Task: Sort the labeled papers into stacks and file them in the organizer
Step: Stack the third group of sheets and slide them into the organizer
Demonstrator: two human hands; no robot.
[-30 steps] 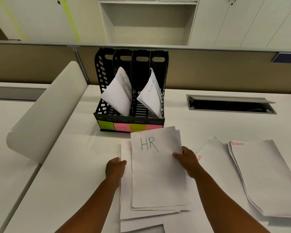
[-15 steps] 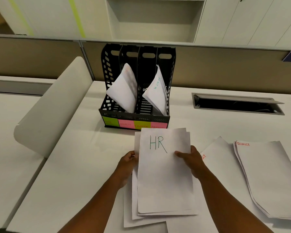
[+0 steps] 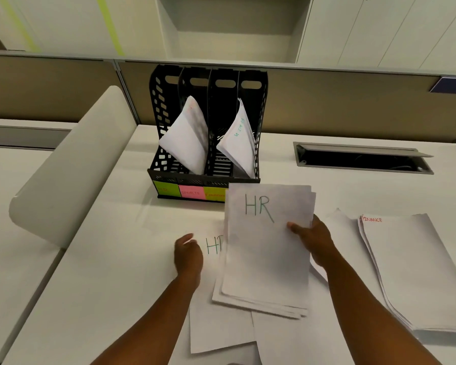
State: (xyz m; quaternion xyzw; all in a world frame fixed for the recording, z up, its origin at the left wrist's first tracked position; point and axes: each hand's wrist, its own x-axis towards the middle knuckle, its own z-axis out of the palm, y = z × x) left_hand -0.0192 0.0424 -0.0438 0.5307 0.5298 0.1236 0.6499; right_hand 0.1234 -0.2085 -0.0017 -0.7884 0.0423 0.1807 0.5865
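My right hand (image 3: 311,239) grips the right edge of a stack of white sheets marked HR (image 3: 266,248), lifted and tilted above the desk. Another HR sheet (image 3: 213,299) lies flat under it. My left hand (image 3: 187,256) rests on that sheet's left edge, fingers curled; whether it pinches the paper is unclear. The black four-slot organizer (image 3: 208,122) stands behind, with coloured labels along its front. Folded papers sit in its second slot (image 3: 187,135) and fourth slot (image 3: 238,139). A stack headed FINANCE (image 3: 411,264) lies at the right.
A white curved divider (image 3: 71,159) slants along the desk's left side. An open cable tray (image 3: 361,160) is set into the desk at the back right. A brown partition runs behind the organizer. More loose sheets (image 3: 295,338) lie near the front edge.
The HR stack has risen and shifted right in my right hand, uncovering a second HR sheet beneath. My left hand let go of the stack's edge and dropped to the lower sheet.
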